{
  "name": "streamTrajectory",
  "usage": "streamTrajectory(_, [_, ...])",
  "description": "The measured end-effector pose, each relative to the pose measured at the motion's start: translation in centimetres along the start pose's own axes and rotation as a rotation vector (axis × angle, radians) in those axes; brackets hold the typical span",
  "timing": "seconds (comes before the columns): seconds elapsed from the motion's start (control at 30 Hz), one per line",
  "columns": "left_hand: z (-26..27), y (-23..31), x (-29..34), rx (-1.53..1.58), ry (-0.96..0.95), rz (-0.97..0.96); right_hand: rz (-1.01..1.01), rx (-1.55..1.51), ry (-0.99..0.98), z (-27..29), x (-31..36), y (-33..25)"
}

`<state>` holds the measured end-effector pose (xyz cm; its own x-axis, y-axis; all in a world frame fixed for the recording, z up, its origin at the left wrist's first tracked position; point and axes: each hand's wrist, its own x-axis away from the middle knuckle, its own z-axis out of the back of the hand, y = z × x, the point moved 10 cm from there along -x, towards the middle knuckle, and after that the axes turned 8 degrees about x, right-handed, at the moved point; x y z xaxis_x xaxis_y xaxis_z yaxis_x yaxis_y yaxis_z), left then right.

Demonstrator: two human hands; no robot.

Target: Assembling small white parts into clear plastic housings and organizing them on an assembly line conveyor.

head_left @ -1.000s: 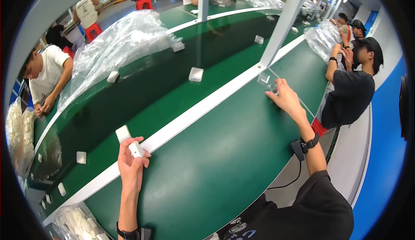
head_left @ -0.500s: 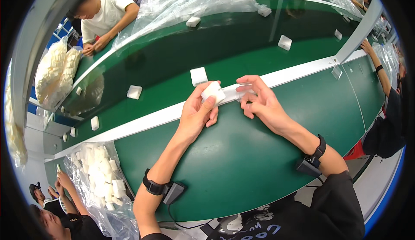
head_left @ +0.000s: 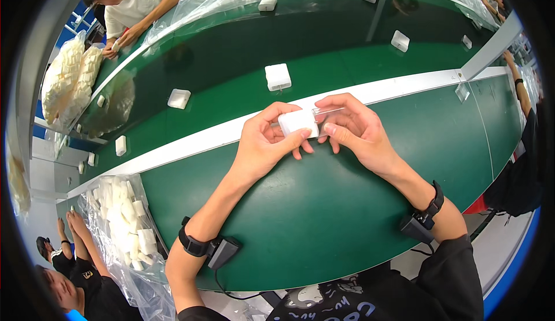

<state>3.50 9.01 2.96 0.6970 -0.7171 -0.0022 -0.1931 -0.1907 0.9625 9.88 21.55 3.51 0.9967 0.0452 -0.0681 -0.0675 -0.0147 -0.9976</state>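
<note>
Between thumb and fingers, my left hand (head_left: pixel 267 137) grips a small white plastic box-shaped part (head_left: pixel 299 124). My right hand (head_left: pixel 359 131) is closed on a clear plastic cover (head_left: pixel 328 117), partly hidden by the fingers. The cover meets the right side of the white part; whether it is slid over it I cannot tell. Both hands are above the near edge of the green worktop, by the white rail (head_left: pixel 225 143). Just beyond them, another white box-shaped part (head_left: pixel 278 77) lies on the green belt.
More white parts, such as one at the left (head_left: pixel 179 98) and one at the right (head_left: pixel 400 41), lie along the belt (head_left: pixel 231 49). A clear bag of white pieces (head_left: pixel 124 217) stands left of my forearm. Co-workers sit across and at both sides. A grey post (head_left: pixel 491 49) rises at the right.
My two hands have come together, bringing the clear cover against the white part. The white part has turned more level. My view has shifted slightly, and the parts on the belt appear displaced.
</note>
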Motion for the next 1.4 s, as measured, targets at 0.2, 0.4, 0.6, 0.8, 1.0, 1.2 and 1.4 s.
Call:
streamTrajectory(0.2, [0.0, 0.2, 0.0, -0.027, 0.083, -0.061, 0.062, 0.169, 0.095, 0.2, 0.2, -0.2])
streamTrajectory(0.4, [0.0, -0.1, -0.1, 0.088, 0.039, -0.028, 0.114, 0.220, 0.134, -0.1, 0.4, -1.3])
streamTrajectory(0.6, [-0.5, 0.7, 0.1, 0.025, -0.042, -0.063, 0.080, 0.173, 0.082, -0.3, 0.3, -0.9])
streamTrajectory(0.8, [0.2, 0.7, -0.2, 0.189, 0.081, -0.098, 0.051, -0.009, 0.104, 0.4, 0.0, -0.3])
streamTrajectory(1.0, [1.0, -0.5, -0.1, -0.004, 0.042, -0.015, 0.148, 0.026, 0.166, 1.2, 0.0, -0.4])
streamTrajectory(1.2, [-0.6, 0.9, 0.4, 0.029, -0.005, -0.187, 0.265, 0.281, 0.150, 0.1, 0.5, -1.1])
streamTrajectory(1.4, [-0.2, 2.8, 1.0, -0.236, 0.019, -0.460, 0.391, 0.148, 0.137, 0.3, 0.3, -2.4])
